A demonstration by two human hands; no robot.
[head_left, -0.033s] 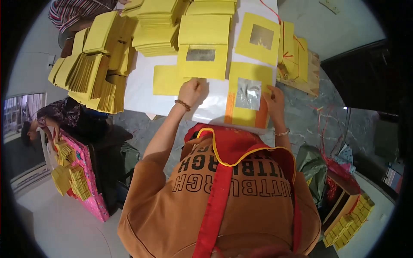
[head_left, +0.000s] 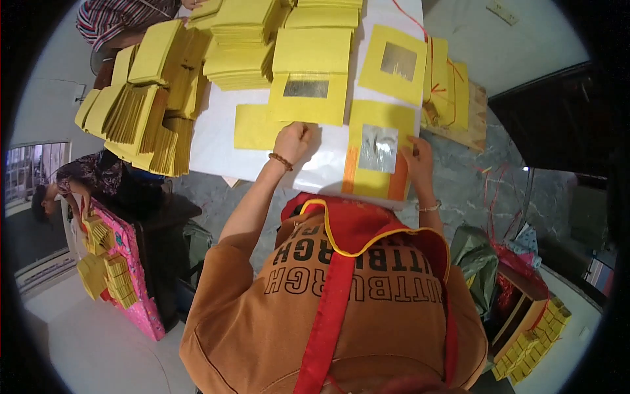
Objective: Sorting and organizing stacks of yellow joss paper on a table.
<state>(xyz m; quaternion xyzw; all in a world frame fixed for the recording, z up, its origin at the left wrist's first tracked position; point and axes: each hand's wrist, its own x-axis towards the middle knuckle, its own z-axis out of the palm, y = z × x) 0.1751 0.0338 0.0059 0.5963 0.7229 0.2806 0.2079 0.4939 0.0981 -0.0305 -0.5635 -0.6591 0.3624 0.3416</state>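
Note:
On the white table in front of me lies a yellow paper sheet (head_left: 358,113) with a silver foil square and orange bands along its lower sides. My right hand (head_left: 420,163) is at this sheet's right edge, its thumb and fingers closed on the paper. My left hand (head_left: 294,140) is curled closed just below a stack of yellow paper (head_left: 311,52); whatever its fingers may hold is hidden. A foil square shows at the lower part of that stack. Left of it, a plain yellow sheet (head_left: 251,126) sticks out from underneath.
Thick yellow paper bundles (head_left: 154,56) crowd the table's left and far side. Another foil-centred sheet (head_left: 392,62) lies far right, beside red-tied bundles (head_left: 449,85). At far left, a person (head_left: 105,177) works at a pink-covered table (head_left: 139,276). A striped sleeve (head_left: 121,20) shows at upper left.

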